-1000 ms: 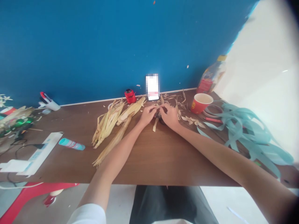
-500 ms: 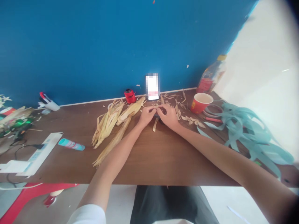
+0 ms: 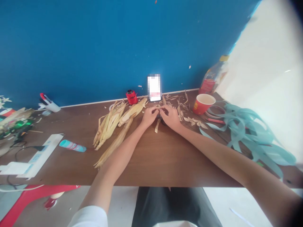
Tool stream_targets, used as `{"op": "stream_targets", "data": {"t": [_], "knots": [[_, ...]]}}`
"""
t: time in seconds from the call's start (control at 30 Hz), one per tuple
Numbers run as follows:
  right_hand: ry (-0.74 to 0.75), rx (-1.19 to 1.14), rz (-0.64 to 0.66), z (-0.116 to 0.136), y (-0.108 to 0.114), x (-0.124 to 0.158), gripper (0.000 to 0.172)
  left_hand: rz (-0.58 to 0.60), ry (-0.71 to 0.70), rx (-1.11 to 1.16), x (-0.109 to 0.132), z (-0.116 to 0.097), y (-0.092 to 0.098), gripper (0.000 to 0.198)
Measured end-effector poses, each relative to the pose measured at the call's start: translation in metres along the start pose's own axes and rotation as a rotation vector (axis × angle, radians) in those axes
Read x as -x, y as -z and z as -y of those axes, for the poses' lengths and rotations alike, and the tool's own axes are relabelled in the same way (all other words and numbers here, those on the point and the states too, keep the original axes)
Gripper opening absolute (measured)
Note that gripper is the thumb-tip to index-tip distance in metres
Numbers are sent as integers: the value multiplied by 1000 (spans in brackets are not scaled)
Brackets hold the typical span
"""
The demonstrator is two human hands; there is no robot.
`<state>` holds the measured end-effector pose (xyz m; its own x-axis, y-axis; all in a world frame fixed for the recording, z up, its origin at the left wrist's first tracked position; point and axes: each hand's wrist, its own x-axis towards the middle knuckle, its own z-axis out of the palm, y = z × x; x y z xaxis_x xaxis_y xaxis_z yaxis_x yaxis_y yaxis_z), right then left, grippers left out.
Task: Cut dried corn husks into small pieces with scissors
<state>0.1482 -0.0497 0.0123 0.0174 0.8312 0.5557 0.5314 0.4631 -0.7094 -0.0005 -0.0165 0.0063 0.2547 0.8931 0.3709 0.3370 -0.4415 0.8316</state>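
Note:
My left hand (image 3: 150, 116) and my right hand (image 3: 170, 117) meet at the back middle of the brown table (image 3: 163, 157). Fingertips of both are pinched together around something small that I cannot make out. Below them a short strip of dry husk (image 3: 157, 126) lies on the wood, beside a dark object mostly hidden by the hands. Bundles of dry corn husk (image 3: 110, 124) lie left of my left hand. Husk scraps (image 3: 194, 121) are scattered to the right of my right hand. Behind the hands a lit phone (image 3: 155, 88) leans upright against the blue wall.
At the right are a red paper cup (image 3: 201, 107), a bottle (image 3: 211, 78) and a heap of pale green ribbon (image 3: 246, 126). A red roll (image 3: 132, 97) stands at the back. Leftward lie a blue tube (image 3: 72, 146), a white box (image 3: 41, 156) and a pen holder (image 3: 53, 107).

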Motion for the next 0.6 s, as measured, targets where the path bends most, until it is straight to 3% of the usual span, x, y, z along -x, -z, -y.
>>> {"op": "stream_targets", "data": {"t": [0.3,0.6], "knots": [[-12,-5,5,2,2,0,21,39,0,49,0,-1,-1,26],[-34,-22,35,-1,1,0,23,31,-25,-67,2,-4,-1,26]]}}
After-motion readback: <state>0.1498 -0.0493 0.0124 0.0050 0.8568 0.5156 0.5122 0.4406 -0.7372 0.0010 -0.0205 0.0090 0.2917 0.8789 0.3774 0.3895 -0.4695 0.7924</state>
